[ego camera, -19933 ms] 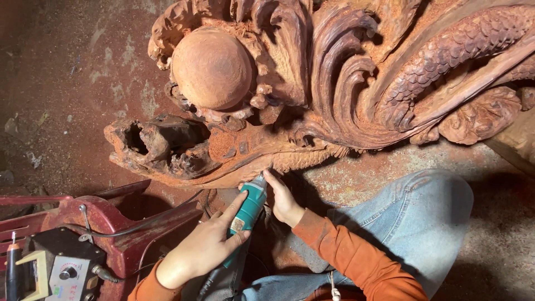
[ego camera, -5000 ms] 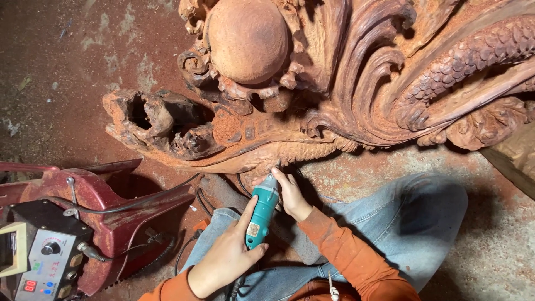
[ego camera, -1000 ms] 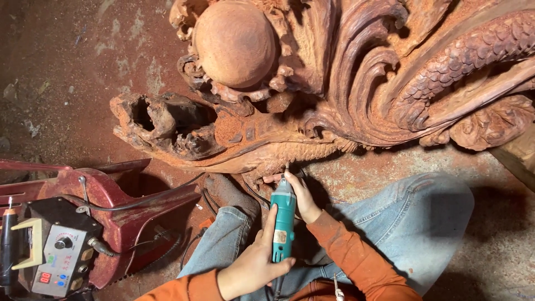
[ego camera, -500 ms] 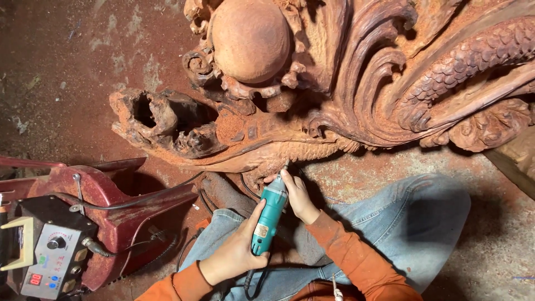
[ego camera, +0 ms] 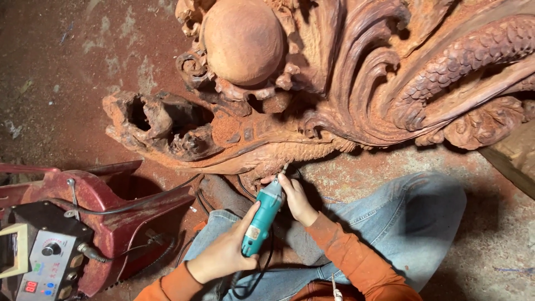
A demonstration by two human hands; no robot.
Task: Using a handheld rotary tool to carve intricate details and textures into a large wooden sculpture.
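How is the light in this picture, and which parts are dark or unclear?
Head view: warm light, no glare; the carving is sharp. Deep shadow fills its hollows and lies beside the jeans. The tool, held by the left hand and right hand, is clear; its tip is too small to tell.

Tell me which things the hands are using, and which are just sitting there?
In use:
teal power carving tool
left hand
right hand
carved wooden sculpture

Sitting nearby:
control box with dial
red metal piece
wooden plank
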